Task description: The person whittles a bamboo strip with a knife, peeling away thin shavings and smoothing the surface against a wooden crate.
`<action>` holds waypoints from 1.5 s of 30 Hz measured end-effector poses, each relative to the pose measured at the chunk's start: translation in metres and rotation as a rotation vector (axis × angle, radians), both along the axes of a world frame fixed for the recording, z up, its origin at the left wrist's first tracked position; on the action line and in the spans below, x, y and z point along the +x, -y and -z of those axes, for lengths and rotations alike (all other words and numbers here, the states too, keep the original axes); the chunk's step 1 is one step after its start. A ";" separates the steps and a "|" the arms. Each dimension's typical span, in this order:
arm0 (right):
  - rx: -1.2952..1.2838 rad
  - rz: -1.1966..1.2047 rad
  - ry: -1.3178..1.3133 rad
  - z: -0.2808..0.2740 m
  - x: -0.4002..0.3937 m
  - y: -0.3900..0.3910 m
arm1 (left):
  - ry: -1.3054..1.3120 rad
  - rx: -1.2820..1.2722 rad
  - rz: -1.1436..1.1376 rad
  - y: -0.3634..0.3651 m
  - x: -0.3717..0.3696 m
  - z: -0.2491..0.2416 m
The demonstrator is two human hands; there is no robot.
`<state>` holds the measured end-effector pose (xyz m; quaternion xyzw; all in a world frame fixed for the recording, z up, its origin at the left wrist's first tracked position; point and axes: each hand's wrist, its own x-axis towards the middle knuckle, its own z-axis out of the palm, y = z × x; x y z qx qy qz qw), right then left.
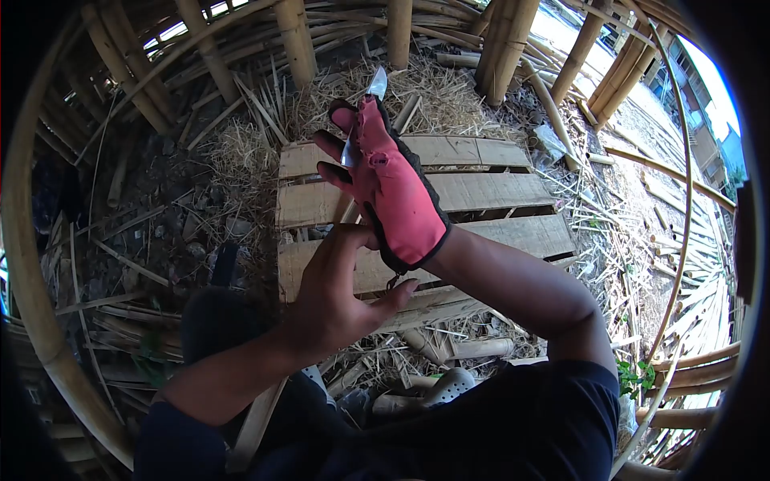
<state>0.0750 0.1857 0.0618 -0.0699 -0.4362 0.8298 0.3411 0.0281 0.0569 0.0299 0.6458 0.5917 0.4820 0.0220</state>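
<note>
My right hand (401,196) wears a red-pink glove with black edging and torn spots, and is raised over a slatted wooden surface. A knife (377,83) is in its grip. The pointed tip sticks out past the glove, and more of the blade shows beside the bent fingers. Most of the handle is hidden. My bare left hand (341,293) is by the glove's cuff, thumb stretched out below it and a bent finger against its edge. Thumb and finger stand apart. A small dark strap end hangs from the cuff between them.
Wooden slats (497,191) with gaps form a low platform in front of me. Dry straw and shavings (241,156) cover the ground. Bamboo posts (505,52) stand behind, and a thin bent bamboo pole (688,184) rises at right. A perforated grey shoe (451,386) shows below.
</note>
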 end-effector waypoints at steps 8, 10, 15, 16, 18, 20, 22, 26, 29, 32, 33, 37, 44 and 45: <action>0.138 0.065 0.100 0.015 -0.005 -0.009 | -0.226 0.053 -0.019 -0.003 -0.005 0.006; 0.183 0.008 0.108 0.021 -0.004 -0.011 | -0.159 0.004 -0.014 -0.004 -0.005 0.007; 0.690 -0.085 0.081 0.047 -0.003 -0.027 | -0.071 -0.098 0.117 -0.001 -0.006 0.006; 0.855 -0.073 0.060 0.045 0.000 -0.028 | -0.059 -0.110 0.136 0.001 -0.003 0.006; 1.085 -0.063 0.048 0.040 0.010 -0.028 | -0.056 -0.086 0.148 0.004 0.002 0.006; 1.187 -0.046 0.055 0.037 0.014 -0.027 | -0.063 -0.121 0.155 0.005 0.003 0.006; 1.071 0.031 0.232 0.033 0.016 -0.028 | -0.074 -0.214 0.161 0.005 0.001 0.007; 0.305 0.066 0.575 0.009 0.017 -0.031 | -0.160 -0.356 -0.027 0.010 -0.008 0.006; 0.251 0.196 0.460 0.024 0.022 -0.042 | -0.328 -0.362 -0.274 0.008 -0.022 0.023; 0.289 0.209 0.557 0.027 0.033 -0.045 | -0.443 -0.548 -0.303 0.010 -0.033 0.033; 0.277 0.195 0.575 0.025 0.036 -0.043 | -0.393 -0.587 -0.304 0.010 -0.036 0.032; 0.279 0.167 0.662 0.027 0.048 -0.041 | -0.338 -0.631 -0.337 0.008 -0.043 0.036; 0.344 0.182 0.732 0.039 0.065 -0.056 | -0.073 -0.667 -0.302 0.005 -0.043 0.016; 0.323 0.194 0.725 0.038 0.067 -0.057 | -0.072 -0.660 -0.308 0.005 -0.045 0.018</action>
